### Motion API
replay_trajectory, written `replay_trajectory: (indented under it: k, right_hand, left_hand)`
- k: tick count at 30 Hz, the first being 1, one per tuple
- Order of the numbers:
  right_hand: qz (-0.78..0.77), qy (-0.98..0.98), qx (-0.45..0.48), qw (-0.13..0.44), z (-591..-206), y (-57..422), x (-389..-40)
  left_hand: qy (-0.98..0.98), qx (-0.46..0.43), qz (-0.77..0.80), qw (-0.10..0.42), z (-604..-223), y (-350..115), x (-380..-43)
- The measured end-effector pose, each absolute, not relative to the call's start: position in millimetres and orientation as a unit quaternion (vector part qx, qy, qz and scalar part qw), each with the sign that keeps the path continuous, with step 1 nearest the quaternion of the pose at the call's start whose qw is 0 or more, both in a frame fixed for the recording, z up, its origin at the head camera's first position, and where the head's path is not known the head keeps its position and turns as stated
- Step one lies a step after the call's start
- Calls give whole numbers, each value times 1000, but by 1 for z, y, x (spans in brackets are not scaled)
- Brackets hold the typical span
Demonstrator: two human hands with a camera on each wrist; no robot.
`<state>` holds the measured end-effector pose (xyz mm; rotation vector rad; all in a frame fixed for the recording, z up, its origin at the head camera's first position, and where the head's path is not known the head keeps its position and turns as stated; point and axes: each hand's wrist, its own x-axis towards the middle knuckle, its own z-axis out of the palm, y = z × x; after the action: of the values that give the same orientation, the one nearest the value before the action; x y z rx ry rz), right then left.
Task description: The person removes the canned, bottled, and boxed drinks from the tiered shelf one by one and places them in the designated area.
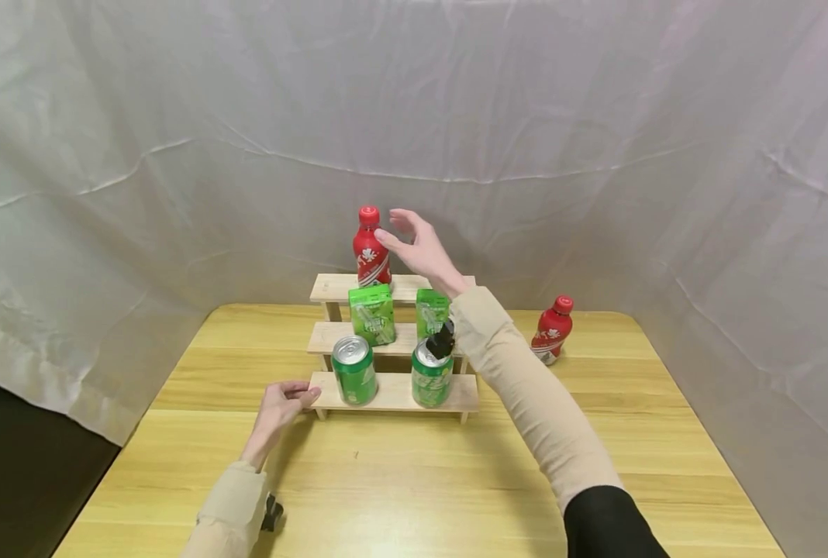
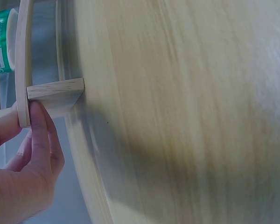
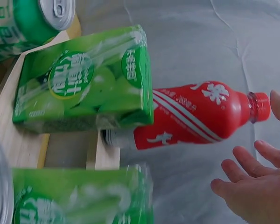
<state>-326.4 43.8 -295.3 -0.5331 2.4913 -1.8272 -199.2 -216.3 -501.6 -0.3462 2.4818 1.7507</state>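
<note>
A red bottle [image 1: 372, 252] stands upright at the left of the wooden rack's top step [image 1: 414, 288]. Just right of its cap and shoulder is my right hand [image 1: 421, 246], fingers spread and thumb apart; the right wrist view shows a gap between the fingers and the bottle cap [image 3: 260, 107]. My left hand [image 1: 283, 407] pinches the left end of the lowest step [image 1: 393, 397], thumb on one face and fingers on the other. Two green juice cartons [image 1: 372, 316] stand on the middle step, and two green cans [image 1: 354, 372] on the lowest. My right forearm partly covers the right carton.
Another red bottle [image 1: 552, 332] stands on the wooden table [image 1: 595, 434], right of the rack. Pale curtain cloth [image 1: 414, 108] hangs behind and on both sides of the table. A dark area [image 1: 23, 465] lies beyond the table's left edge.
</note>
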Motion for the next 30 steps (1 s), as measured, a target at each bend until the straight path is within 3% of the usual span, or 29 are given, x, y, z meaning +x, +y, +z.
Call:
replay_trajectory:
  k: [30]
  right_hand:
    - [-572,808,-143,10,-295,13,-334]
  left_hand:
    - [808,-106,578,40,-502,-215,-199]
